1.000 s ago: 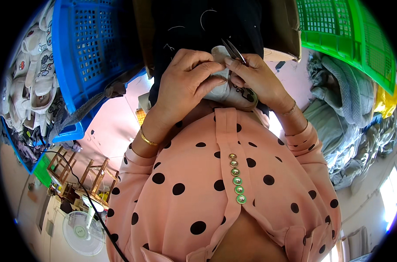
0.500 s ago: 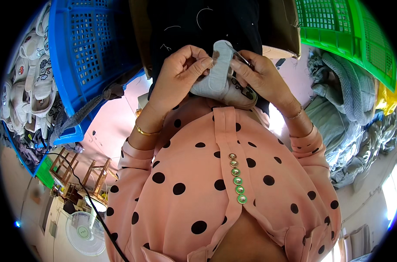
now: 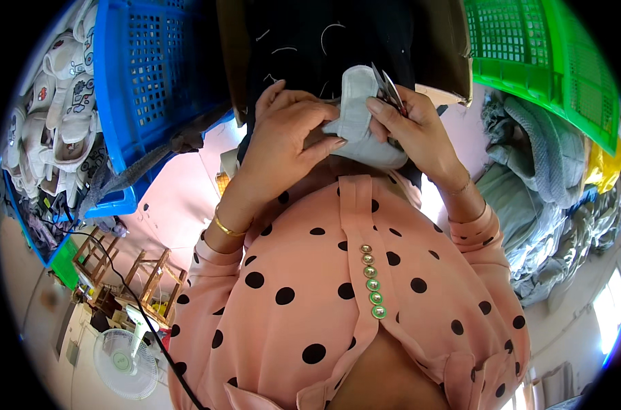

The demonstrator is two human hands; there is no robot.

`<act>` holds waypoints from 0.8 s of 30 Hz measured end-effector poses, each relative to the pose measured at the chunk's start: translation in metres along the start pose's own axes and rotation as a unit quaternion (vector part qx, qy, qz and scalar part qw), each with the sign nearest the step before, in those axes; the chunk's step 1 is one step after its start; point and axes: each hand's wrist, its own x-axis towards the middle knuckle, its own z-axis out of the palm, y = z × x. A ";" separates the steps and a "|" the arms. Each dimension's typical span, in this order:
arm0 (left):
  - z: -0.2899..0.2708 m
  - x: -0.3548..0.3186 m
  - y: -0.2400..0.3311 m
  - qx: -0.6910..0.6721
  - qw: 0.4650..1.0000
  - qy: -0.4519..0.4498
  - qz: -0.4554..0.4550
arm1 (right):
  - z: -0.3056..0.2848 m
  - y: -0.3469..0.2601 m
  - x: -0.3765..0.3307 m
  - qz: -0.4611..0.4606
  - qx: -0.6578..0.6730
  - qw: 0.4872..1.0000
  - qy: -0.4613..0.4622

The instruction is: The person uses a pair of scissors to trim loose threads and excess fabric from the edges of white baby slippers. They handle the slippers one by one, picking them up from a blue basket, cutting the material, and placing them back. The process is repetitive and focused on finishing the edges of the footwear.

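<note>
A small pale grey cloth shoe [image 3: 357,113] is held over my lap, its rounded end pointing up and away from me. My left hand [image 3: 290,130] is at its left side, with bent fingers and thumb on either side of the shoe's edge. In my right hand [image 3: 420,130] is a small pair of scissors [image 3: 388,87], blades up and slightly parted beside the shoe's right edge. The thumb of that hand lies close against the shoe. Its lower fingers are partly hidden behind the shoe.
A blue plastic crate [image 3: 140,89] stands at the left, with several pale printed shoes [image 3: 68,123] beyond it. On the right are a green crate [image 3: 556,68] and heaped grey fabric [image 3: 529,198]. Thread ends [image 3: 283,49] lie on the dark cloth over my lap.
The shoe has turned in my hands, and the print near its lower right no longer shows. My left hand's fingers have spread and shifted lower; the scissor blades now point more upright.
</note>
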 end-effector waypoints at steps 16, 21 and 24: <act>-0.020 0.026 0.023 0.244 0.863 0.328 0.298 | -0.005 -0.043 -0.027 -0.176 0.110 0.978 0.022; -0.023 0.026 0.026 0.266 0.848 0.331 0.316 | -0.004 -0.050 -0.024 -0.122 0.026 0.991 0.050; -0.021 0.022 0.027 0.276 0.848 0.322 0.317 | -0.007 -0.050 -0.020 -0.076 -0.026 0.997 0.010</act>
